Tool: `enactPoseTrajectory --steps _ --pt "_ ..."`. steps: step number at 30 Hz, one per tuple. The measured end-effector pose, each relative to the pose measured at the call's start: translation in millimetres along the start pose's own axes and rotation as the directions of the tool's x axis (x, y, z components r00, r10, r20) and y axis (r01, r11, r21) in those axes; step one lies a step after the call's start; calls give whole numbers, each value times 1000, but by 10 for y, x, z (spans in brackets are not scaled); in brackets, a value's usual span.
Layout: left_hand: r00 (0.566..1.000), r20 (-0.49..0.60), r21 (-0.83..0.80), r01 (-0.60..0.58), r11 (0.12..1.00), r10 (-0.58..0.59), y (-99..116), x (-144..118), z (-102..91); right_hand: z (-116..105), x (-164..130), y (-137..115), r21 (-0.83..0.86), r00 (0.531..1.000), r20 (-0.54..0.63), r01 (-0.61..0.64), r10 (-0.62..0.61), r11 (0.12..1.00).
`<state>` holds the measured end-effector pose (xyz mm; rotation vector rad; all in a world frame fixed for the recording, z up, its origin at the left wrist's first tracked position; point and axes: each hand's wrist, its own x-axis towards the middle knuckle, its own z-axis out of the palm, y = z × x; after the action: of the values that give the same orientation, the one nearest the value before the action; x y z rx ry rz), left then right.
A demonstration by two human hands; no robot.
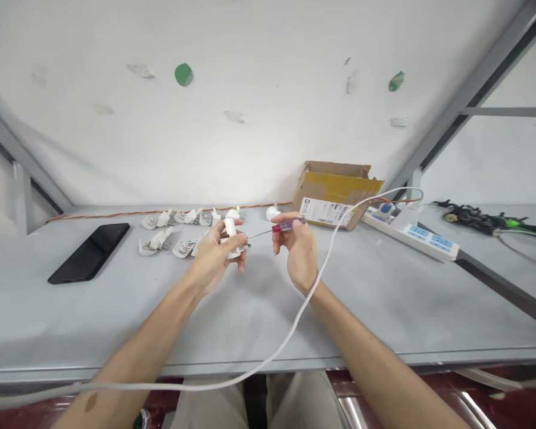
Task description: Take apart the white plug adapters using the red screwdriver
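Note:
My left hand [215,253] is closed around a white plug [230,226], whose metal pins stick out to the right. In my right hand [298,250] is a screwdriver [288,225] with a clear red and purple handle. Its thin shaft points left, and the tip meets the plug near my left thumb; the exact contact spot is hidden. Left of my hands, several white plugs with opened housings [155,241] lie in two rows. Another white plug piece [272,211] rests behind the screwdriver.
A black phone [89,252] lies at the left. An open cardboard box [339,193] stands at the back, beside a power strip [415,232]. A white cable [295,325] crosses in front of my right wrist. Dark cables [473,219] lie at the far right.

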<state>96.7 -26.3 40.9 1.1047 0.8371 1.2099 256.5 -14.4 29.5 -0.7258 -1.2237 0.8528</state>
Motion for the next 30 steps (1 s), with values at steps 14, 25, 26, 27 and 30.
enactPoseTrajectory --steps 14,25,26,27,30 --pt "1000 -19 23 12 1000 -12 11 -5 19 3 -15 -24 -11 1000 10 0 0 1000" --pt "1000 -20 45 13 999 -12 16 -12 16 4 -23 -13 -28 1000 5 -10 10 1000" --pt "1000 -20 46 7 999 -6 16 -12 14 9 -24 -14 -25 1000 6 -15 16 1000" --pt "1000 -19 47 -1 999 2 16 -10 12 15 -24 -16 -23 1000 3 -24 24 999" --pt "999 -17 49 -32 998 33 9 -2 9 34 -15 -31 -40 996 -64 -58 56 998"
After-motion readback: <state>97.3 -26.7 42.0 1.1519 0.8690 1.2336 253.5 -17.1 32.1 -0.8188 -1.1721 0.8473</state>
